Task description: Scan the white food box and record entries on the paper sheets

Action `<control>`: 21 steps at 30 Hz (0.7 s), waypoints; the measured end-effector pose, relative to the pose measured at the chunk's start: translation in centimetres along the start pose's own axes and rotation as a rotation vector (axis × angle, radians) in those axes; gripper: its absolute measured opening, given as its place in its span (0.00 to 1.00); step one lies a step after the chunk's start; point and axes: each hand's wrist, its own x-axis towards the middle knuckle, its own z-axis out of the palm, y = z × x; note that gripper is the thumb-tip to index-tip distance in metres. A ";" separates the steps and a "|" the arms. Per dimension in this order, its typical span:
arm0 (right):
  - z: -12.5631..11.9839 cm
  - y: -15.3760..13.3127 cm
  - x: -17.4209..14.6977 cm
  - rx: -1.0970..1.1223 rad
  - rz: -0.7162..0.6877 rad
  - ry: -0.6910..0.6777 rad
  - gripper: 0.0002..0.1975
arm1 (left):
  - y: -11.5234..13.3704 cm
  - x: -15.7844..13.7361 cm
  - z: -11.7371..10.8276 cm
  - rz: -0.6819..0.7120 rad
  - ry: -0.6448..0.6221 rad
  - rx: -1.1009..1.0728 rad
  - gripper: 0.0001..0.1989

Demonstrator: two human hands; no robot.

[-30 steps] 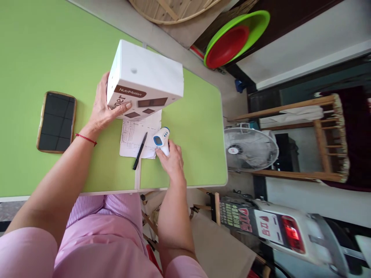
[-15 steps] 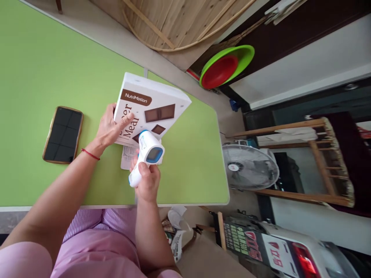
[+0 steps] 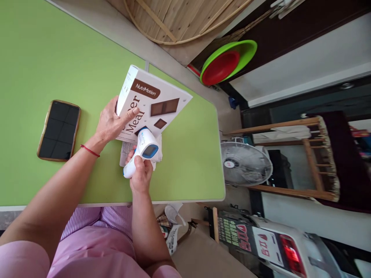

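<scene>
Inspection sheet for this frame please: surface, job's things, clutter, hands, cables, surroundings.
Surface: green table, a seam running across its middle.
Job's things: white box printed with chocolate pieces, tilted up off the table; white and blue thermometer gun, its head close to the box's lower edge.
Clutter: phone lying face up at the left; paper sheet under the box and gun.
Hands: left hand grips the box's near corner, thumb on the printed face; right hand is wrapped around the gun's handle.
Cables: nothing seen.
Surroundings: fan, green and red basins, round wooden tray, wooden rack, scooter.
</scene>
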 end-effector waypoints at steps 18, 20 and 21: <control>1.1 -2.3 -1.0 0.030 -0.044 -0.057 0.23 | -0.6 0.9 -1.4 -0.101 -0.151 -0.299 0.38; 0.9 -2.7 -1.6 -0.009 -0.081 -0.062 0.22 | -0.3 0.6 -1.2 -0.130 -0.146 -0.351 0.36; 0.8 -2.9 -1.8 -0.023 -0.098 -0.064 0.22 | -0.2 0.5 -1.1 -0.141 -0.152 -0.369 0.36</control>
